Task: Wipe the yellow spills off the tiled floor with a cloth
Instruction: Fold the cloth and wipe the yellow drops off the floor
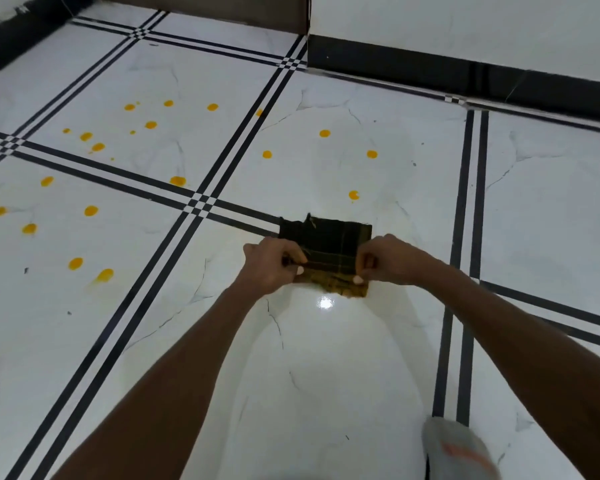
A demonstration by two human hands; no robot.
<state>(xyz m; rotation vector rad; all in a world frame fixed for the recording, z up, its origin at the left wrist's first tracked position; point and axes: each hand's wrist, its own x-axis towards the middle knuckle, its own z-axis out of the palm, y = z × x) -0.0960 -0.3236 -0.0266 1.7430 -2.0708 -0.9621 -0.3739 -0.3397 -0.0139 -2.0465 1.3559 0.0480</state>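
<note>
head view: both hands (326, 263) pinching folded dark cloth (326, 242)

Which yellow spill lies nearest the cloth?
The notched spot just beyond the cloth, on the same tile; every other spill lies farther away, mostly left.

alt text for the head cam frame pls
Both hands, left hand and right hand, pinch a folded dark green checked cloth over a glossy white tiled floor with black stripe borders. Yellow spill drops dot the tiles ahead and left, unwiped.
</note>
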